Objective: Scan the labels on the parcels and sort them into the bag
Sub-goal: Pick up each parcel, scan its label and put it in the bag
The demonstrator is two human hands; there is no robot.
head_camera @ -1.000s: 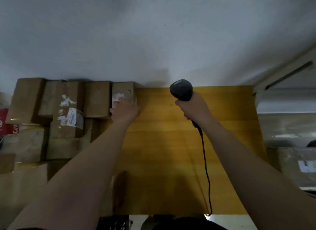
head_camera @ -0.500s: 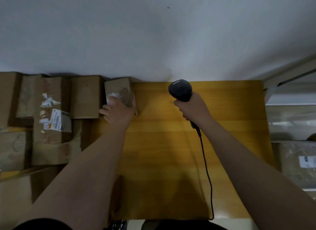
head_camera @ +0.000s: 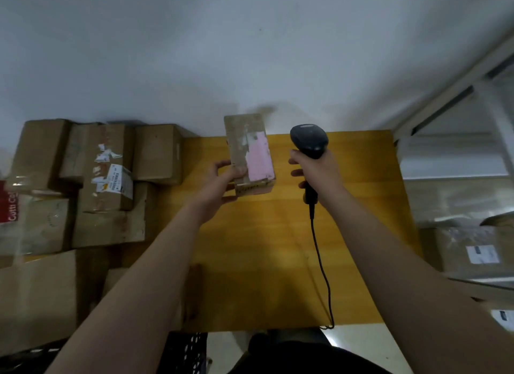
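- I start with the yellow table (head_camera: 278,262): its middle is bare, and a stack of brown parcels (head_camera: 97,184) crowds its left side against the wall. I see no bag in this view, so I cannot say where the sorting ends.
- The small parcel (head_camera: 250,153) is what I am working now. It sits over the far middle of the table, just left of the scanner, long side running away from me, label face up.
- My left hand (head_camera: 219,184) is closed on the parcel's near left corner, thumb on top and fingers under. One hand carries it out at arm's reach, so I judge it light. It looks like stiff, taped cardboard that should not sag or crush.
- I would keep hold at that near end or along the bare side walls; the tape may be slick, so edges are safer than flats.
- My right hand (head_camera: 317,173) is wrapped round the handle of the black scanner (head_camera: 308,142), whose head is beside the parcel. Its cable (head_camera: 319,251) trails back off the near edge.
- The pink label (head_camera: 260,159) covers the top's right half, clear of my thumb; it must stay uncovered for the scan.
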